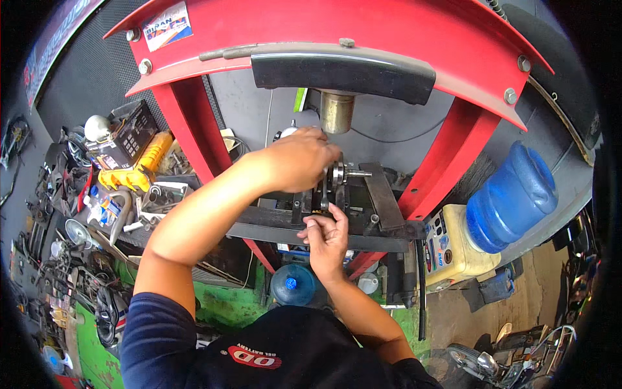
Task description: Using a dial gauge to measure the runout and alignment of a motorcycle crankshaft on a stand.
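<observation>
A metal crankshaft (338,174), with a toothed shaft end pointing right, rests on the bed of a red press. My left hand (301,159) reaches over its left side with fingers curled down around it, covering that part. A dark connecting rod (325,194) hangs toward me from the crankshaft. At its lower end is my right hand (326,243), palm up and fingers bent, with the index fingertip against the rod. The press ram (337,111), a brass-coloured cylinder, stands above the crankshaft without touching it.
The red press frame (440,159) rises on both sides, and a flat steel bar (383,194) lies on its bed. A blue water jug (512,198) sits atop a cream container (457,249) at right. Another jug (293,285) stands below. Parts clutter the left side around a yellow case (139,172).
</observation>
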`<act>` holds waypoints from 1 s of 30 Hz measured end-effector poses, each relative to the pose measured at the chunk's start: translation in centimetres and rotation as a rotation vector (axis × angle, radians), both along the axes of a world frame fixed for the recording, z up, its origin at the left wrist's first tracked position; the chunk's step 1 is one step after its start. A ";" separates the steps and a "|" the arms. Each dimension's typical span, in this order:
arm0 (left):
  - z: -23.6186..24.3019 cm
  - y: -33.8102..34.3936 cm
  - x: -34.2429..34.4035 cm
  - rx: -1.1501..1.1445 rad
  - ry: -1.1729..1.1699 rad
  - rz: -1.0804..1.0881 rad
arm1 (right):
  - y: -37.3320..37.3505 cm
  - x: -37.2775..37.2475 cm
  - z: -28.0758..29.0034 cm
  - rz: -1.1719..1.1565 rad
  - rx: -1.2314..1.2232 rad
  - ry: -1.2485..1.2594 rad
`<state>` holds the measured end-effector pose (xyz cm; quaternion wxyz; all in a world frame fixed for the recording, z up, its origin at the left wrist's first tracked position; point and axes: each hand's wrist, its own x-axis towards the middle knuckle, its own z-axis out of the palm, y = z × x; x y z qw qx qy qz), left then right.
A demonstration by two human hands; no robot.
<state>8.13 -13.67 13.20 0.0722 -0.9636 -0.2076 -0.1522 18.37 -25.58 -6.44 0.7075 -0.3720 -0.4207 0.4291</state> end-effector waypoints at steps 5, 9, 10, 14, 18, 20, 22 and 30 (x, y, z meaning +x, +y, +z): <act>2.0 -2.2 -5.5 -0.407 -0.322 0.260 | 2.2 1.6 2.3 -0.211 0.071 -0.044; -2.6 0.9 -9.1 -0.441 -0.480 0.521 | 4.1 2.9 6.5 -0.465 0.271 -0.517; -4.0 2.1 -9.2 -0.541 -0.526 0.511 | 4.8 3.5 7.3 -0.504 0.346 -0.577; -6.7 4.8 -7.2 -0.848 -0.661 0.479 | 7.0 5.5 9.0 -0.377 0.332 -0.535; -9.2 7.1 -6.9 -1.051 -0.743 0.366 | 7.8 6.1 9.7 -0.219 0.289 -0.449; -9.0 7.2 -6.3 -1.050 -0.685 0.366 | 7.9 6.4 9.7 -0.200 0.303 -0.455; -9.0 7.4 -6.0 -1.065 -0.628 0.355 | 7.7 6.5 9.9 -0.179 0.269 -0.483; -10.4 8.5 -6.3 -1.085 -0.636 0.298 | 7.7 6.3 9.6 -0.171 0.211 -0.526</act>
